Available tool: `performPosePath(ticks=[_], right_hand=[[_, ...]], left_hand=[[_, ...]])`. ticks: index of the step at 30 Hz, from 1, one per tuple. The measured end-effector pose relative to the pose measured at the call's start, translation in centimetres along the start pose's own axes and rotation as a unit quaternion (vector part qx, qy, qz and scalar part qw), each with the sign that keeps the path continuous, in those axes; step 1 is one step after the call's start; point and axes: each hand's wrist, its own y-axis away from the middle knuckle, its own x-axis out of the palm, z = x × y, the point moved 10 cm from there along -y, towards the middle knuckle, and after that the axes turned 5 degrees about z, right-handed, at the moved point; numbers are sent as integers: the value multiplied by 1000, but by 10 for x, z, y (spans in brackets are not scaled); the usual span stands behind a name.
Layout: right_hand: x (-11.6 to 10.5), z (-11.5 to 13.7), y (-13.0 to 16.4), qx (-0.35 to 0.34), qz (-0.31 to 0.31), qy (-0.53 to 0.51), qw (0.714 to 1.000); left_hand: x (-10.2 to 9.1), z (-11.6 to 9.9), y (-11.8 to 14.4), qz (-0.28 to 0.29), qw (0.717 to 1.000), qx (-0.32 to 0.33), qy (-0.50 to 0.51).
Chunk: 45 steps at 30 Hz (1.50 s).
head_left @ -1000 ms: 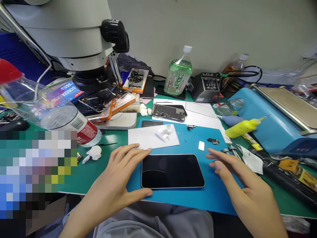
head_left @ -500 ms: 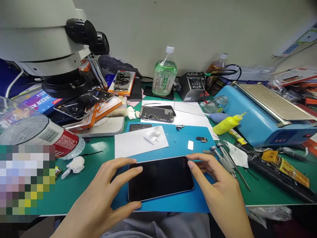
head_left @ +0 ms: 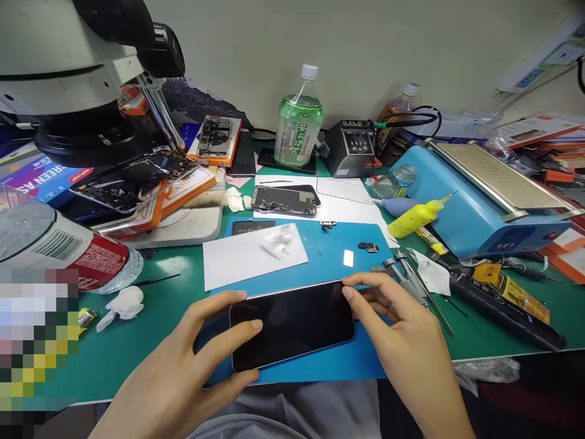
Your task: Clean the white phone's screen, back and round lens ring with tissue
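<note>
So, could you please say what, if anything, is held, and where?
The phone: left fingers around its left end, right fingers at its far right corner.

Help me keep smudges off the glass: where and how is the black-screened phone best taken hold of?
Probably hold the phone by its slim rim at both short ends, coming from left and right: it is thin, and its dark screen fills nearly all the upward face. The right hand pinches the far right corner; the left hand has a finger over the screen.
</note>
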Motion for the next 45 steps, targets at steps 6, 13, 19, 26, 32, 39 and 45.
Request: performPosePath(ticks=[6,13,19,26,32,39,45], right_hand=[[1,7,-3,0,16,19,1000],[5,9,-7,12,64,35,997],[9,14,-10,9,86,39,995],[13,11,-12,13,110,40,993],[15,10,-13,19,123,39,991],[14,14,-18,12,127,55,990],[13,18,-20,10,129,42,991]], left_hand=[[-3,-2,-2,-10,998,51,-32],[-2,2,-1,4,1000,9,1],[0,-2,-4,12,1000,17,-19],[4,0,-2,14,999,26,-31],[3,1,-3,15,999,23,-18],[5,3,-4,28,1000,12,-5],[4,4,-2,15,1000,18,-13]])
